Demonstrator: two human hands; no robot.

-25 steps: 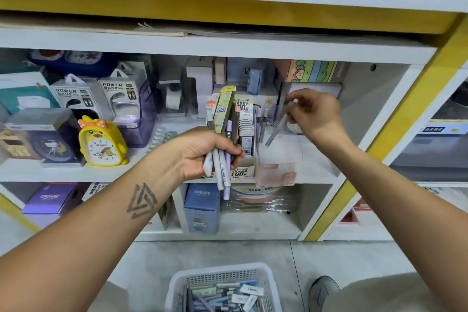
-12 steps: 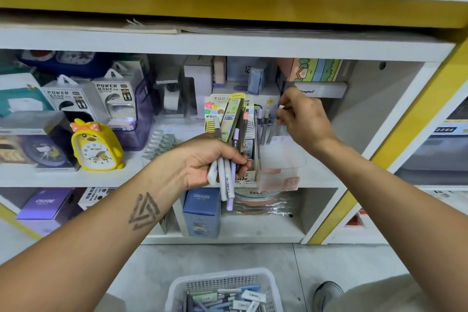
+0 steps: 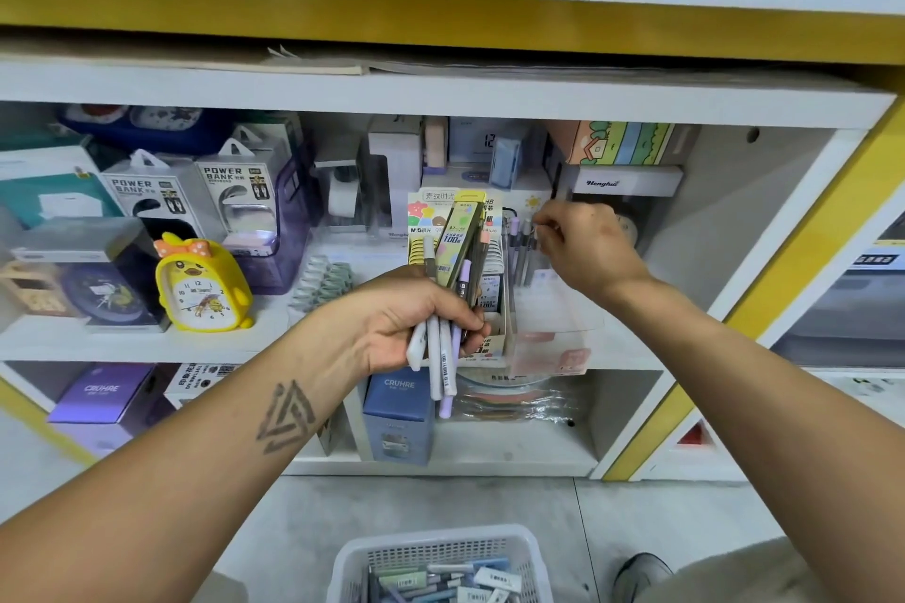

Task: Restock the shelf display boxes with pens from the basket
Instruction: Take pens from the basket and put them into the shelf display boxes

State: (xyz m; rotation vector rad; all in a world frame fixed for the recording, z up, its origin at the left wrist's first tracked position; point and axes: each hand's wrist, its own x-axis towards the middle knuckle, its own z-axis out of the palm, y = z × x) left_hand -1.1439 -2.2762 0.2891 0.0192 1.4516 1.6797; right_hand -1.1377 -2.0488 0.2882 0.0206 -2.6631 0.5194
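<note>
My left hand (image 3: 406,323) grips a bundle of pens (image 3: 443,357), white, grey and lilac, along with a flat green pack, in front of the middle shelf. My right hand (image 3: 583,245) reaches over a clear display box (image 3: 553,333) on the shelf, its fingertips pinched at the tops of the pens standing in it (image 3: 521,250). A cardboard display box (image 3: 494,309) with printed packs stands just left of the clear one. The white basket (image 3: 529,548) with several more pens sits on the floor below.
A yellow duck clock (image 3: 201,284), power bank boxes (image 3: 196,196) and a purple bin (image 3: 289,220) fill the shelf's left side. Blue and purple boxes (image 3: 399,416) stand on the lower shelf. A yellow upright (image 3: 764,289) bounds the shelf on the right. My shoe (image 3: 641,573) is beside the basket.
My right hand lowered a grey pen into the clear box and now sits lower and further right at the pen tops. My left hand kept its bundle steady.
</note>
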